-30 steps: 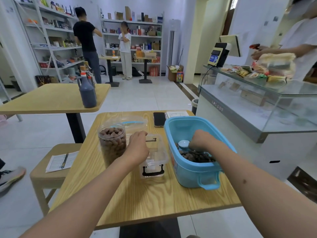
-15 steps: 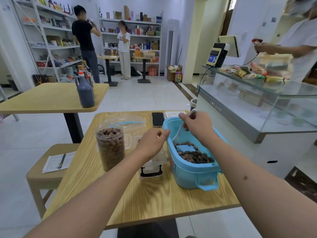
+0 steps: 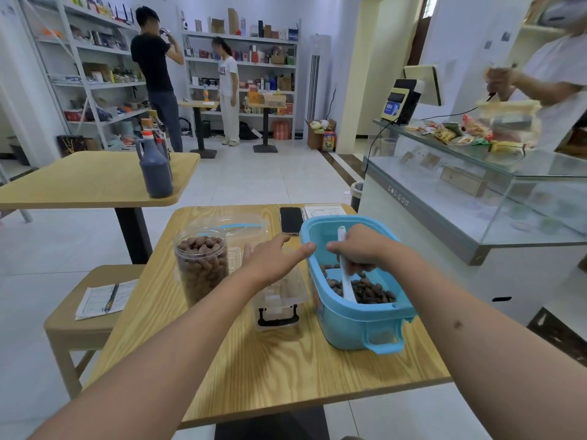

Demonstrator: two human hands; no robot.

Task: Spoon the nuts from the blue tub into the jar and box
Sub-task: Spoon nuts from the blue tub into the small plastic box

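Left hand [image 3: 273, 258] spread flat, fingers straight; right hand [image 3: 359, 249] curled, gripping.

Your counter [image 3: 286, 369]: pale wood-grain laminate, smooth, satin. Blue tub [image 3: 355, 328] at 3 o'clock: glossy moulded plastic. Jar [image 3: 202, 265] at 9 o'clock and box [image 3: 281, 304]: clear plastic. Spoon [image 3: 347, 281]: white, smooth plastic. Nuts [image 3: 365, 290]: matt brown.

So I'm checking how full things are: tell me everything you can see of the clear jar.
The clear jar is a round, see-through container, plastic by its look, standing upright and lidless on the wooden table, left of the clear box. Brown nuts fill it almost to the rim. Neither hand touches it; the left hand hovers open to its right.
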